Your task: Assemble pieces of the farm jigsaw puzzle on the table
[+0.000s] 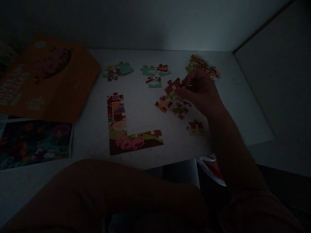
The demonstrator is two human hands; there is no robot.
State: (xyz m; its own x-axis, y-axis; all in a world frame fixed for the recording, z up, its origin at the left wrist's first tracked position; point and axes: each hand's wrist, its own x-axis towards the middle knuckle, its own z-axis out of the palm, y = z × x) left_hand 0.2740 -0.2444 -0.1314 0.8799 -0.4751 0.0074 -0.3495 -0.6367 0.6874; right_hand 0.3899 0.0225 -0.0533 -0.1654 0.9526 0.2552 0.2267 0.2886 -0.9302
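Observation:
In dim light, my right hand [198, 90] is closed in a pinch on a brown puzzle piece [173, 85]. Right below it lies a small group of puzzle pieces [173, 105] with pink, green and brown parts. To the left, joined pieces form an L-shaped puzzle section [116, 126] showing a red barn and a pink pig. A single brown piece [195, 127] rests near my right wrist. My left arm [145, 191] crosses low in front of the table edge; its hand is too dark for the fingers to show.
An orange puzzle box or bag [73, 94] lies at the left, over a dark floral picture [36, 145]. Pale blue-green pieces [125, 68] and more pieces [154, 82] lie at the back. A heaped pile of pieces [194, 63] sits near the wall at back right.

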